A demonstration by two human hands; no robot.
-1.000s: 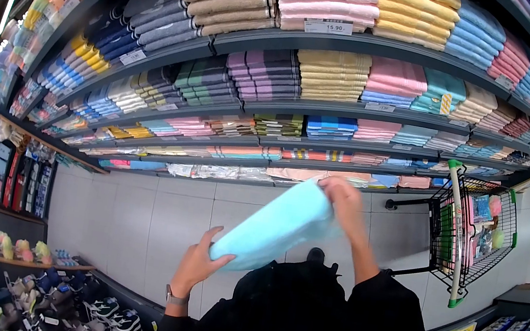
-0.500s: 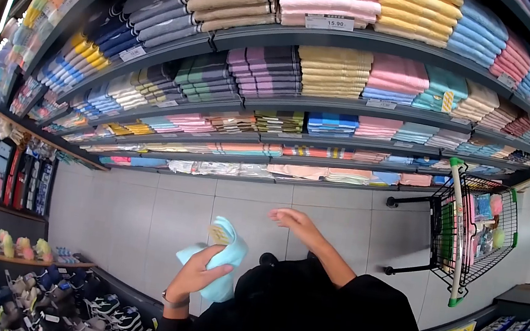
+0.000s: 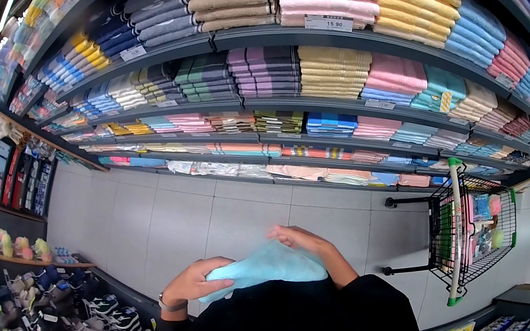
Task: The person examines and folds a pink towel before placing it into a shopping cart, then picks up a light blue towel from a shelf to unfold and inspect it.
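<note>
A light turquoise towel (image 3: 271,264) is stretched out between my two hands, low in front of my body. My left hand (image 3: 193,282) grips its left end, thumb on top and fingers wrapped around the cloth. At the upper right edge, my right hand (image 3: 295,237) has its fingers closed on the fabric, which is smeared there by motion. The lower part of the towel lies against my black clothing. A band circles my left wrist.
Shelves of folded towels (image 3: 332,73) span the front, with price tags along their edges. A shopping cart (image 3: 473,228) holding goods stands at the right. Slippers or shoes (image 3: 69,307) fill a display at lower left. Grey tiled floor (image 3: 130,207) lies between.
The turquoise towel, bunched in my left hand before, is now spread toward the right. My right hand, earlier apart from it, has come down and taken hold of its edge.
</note>
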